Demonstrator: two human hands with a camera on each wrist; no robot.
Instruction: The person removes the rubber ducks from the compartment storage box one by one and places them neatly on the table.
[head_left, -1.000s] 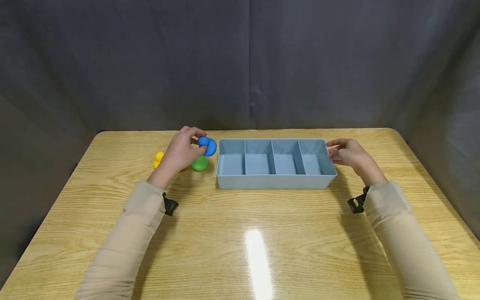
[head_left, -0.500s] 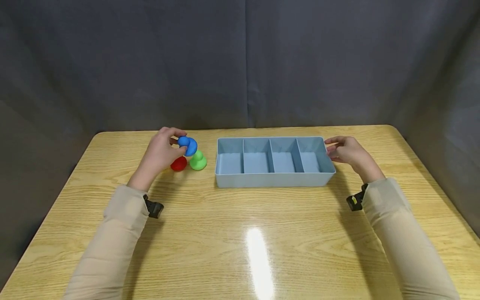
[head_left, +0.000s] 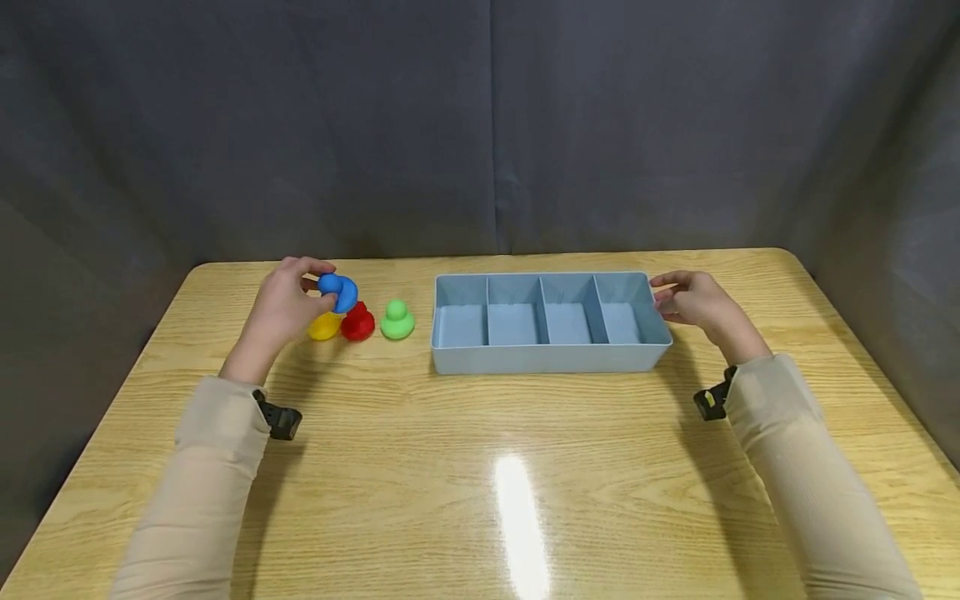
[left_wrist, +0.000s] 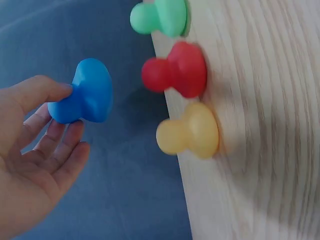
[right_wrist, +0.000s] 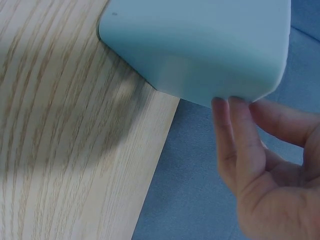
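My left hand [head_left: 288, 302] holds a blue knob-shaped piece [head_left: 338, 292] just above the table, pinched between thumb and fingers [left_wrist: 60, 145]; the left wrist view shows the blue piece [left_wrist: 89, 92] clear of the wood. Below it stand a yellow piece [head_left: 323, 327], a red piece [head_left: 357, 322] and a green piece [head_left: 397, 320] in a row. A light blue tray [head_left: 547, 360] with several empty compartments lies to the right. My right hand [head_left: 693, 302] rests its fingertips [right_wrist: 227, 130] against the tray's right end wall [right_wrist: 200, 45].
The wooden table [head_left: 480, 467] has bare surface in front of the tray and the pieces, with a bright glare spot. Dark grey curtain stands behind the far edge. The yellow [left_wrist: 190, 131], red [left_wrist: 177, 70] and green [left_wrist: 160, 16] pieces sit close together.
My left hand has carried the blue piece leftward, away from the tray's left end to above the yellow and red pieces. The right hand has stayed at the tray's right end.
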